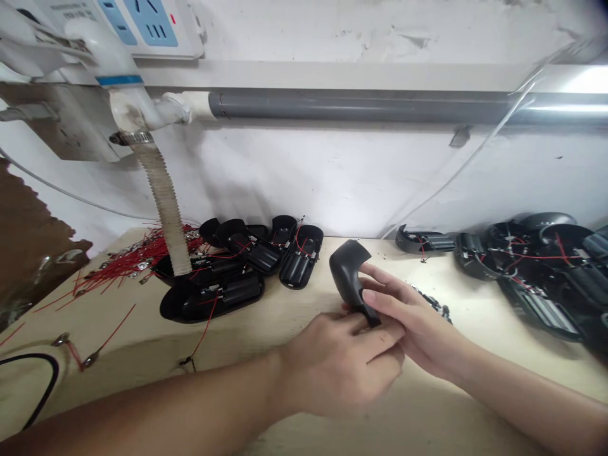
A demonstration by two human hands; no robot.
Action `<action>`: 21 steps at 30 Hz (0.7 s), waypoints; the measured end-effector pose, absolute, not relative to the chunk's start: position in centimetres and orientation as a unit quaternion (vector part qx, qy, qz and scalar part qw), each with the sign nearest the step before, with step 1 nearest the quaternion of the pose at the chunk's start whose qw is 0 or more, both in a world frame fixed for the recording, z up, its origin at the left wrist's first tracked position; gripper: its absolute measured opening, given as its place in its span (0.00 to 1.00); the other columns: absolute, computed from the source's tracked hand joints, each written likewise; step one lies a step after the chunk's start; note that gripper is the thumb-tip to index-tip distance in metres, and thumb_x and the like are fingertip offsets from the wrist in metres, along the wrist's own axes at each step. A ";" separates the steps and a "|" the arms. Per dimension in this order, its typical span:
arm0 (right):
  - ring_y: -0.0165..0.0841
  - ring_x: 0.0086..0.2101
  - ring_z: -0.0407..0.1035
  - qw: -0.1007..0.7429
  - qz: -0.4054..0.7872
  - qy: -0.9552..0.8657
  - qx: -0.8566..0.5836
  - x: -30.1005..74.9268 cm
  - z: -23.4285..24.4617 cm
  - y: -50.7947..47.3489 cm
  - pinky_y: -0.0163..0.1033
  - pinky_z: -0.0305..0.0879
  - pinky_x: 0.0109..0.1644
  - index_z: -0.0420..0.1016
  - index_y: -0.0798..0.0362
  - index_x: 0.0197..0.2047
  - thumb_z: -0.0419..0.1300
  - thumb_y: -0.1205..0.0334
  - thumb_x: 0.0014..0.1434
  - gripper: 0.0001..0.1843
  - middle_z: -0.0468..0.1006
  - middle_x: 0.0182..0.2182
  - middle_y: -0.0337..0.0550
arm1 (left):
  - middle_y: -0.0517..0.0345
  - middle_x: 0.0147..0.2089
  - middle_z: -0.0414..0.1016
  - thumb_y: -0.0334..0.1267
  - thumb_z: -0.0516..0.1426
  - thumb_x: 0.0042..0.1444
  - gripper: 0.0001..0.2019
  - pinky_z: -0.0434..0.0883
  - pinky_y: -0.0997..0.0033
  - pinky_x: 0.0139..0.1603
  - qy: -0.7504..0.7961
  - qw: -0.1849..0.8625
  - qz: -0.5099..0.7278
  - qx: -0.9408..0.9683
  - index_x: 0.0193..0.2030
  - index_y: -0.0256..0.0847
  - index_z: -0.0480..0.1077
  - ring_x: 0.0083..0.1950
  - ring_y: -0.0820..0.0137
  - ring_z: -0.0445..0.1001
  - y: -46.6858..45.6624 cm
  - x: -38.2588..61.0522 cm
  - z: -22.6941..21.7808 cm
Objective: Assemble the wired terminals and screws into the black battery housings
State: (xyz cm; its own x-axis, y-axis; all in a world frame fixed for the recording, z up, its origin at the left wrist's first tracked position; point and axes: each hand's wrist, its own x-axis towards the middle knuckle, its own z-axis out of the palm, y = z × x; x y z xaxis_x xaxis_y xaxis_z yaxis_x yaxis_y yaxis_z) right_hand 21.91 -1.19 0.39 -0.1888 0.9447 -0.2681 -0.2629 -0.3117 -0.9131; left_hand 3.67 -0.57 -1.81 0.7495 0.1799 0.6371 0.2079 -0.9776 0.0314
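Note:
A black plastic shell (350,269) stands tilted above the wooden bench (118,329), near its middle. My right hand (408,323) grips the shell's lower end with thumb and fingers. My left hand (339,364) comes in from the lower left with its fingers curled against the same lower end, which they hide. Whether the left fingers pinch a small part there does not show.
A pile of black shells with battery holders and red wires (247,259) lies at the back centre-left, under a ribbed hose (166,209). More black shells (536,266) crowd the right. Loose red wires (123,259) lie at the left, a black cable (45,380) at the front left.

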 end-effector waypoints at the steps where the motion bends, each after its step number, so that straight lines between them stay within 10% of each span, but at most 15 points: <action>1: 0.31 0.42 0.77 0.449 0.663 -0.390 -0.455 22.0 0.4 -1.1 0.35 0.74 0.44 0.76 0.45 0.64 0.79 0.48 0.56 0.36 0.81 0.52 0.46 | 0.43 0.57 0.83 0.31 0.56 0.68 0.12 0.80 0.59 0.41 -0.102 0.040 -0.355 -0.928 0.48 0.33 0.81 0.42 0.61 0.81 -0.8 3.5 -1.8; 4: 0.34 0.42 0.79 0.471 0.606 -0.442 -0.465 22.3 0.7 -0.6 0.39 0.76 0.47 0.76 0.46 0.59 0.78 0.45 0.57 0.32 0.82 0.49 0.45 | 0.41 0.59 0.82 0.32 0.59 0.67 0.12 0.74 0.62 0.28 -0.074 0.090 -0.413 -0.903 0.52 0.32 0.81 0.36 0.65 0.78 -1.4 3.1 -1.9; 10: 0.36 0.38 0.78 0.440 0.435 -0.602 -0.504 21.7 2.7 1.1 0.39 0.71 0.35 0.70 0.48 0.44 0.73 0.45 0.60 0.22 0.82 0.45 0.44 | 0.61 0.22 0.69 0.27 0.60 0.62 0.10 0.55 0.67 0.15 0.060 0.024 -0.377 -0.924 0.30 0.41 0.76 0.21 0.74 0.61 -1.9 4.0 -2.5; 21: 0.45 0.52 0.71 0.154 0.091 -0.935 -0.305 12.9 5.9 9.7 0.50 0.66 0.56 0.68 0.53 0.60 0.65 0.66 0.67 0.20 0.79 0.50 0.51 | 0.64 0.23 0.59 0.28 0.61 0.49 0.02 0.58 0.69 0.21 0.006 0.105 -0.418 -0.903 0.31 0.35 0.76 0.23 0.74 0.61 -0.9 4.1 -2.6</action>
State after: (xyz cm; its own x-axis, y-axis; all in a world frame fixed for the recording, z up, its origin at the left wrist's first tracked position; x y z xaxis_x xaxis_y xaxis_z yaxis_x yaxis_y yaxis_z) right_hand 12.89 9.68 5.86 -0.7662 0.5992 0.2321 0.5433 0.7969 -0.2640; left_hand 4.08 -0.85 -2.57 0.6513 -0.0980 0.7525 0.0773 -0.9779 -0.1943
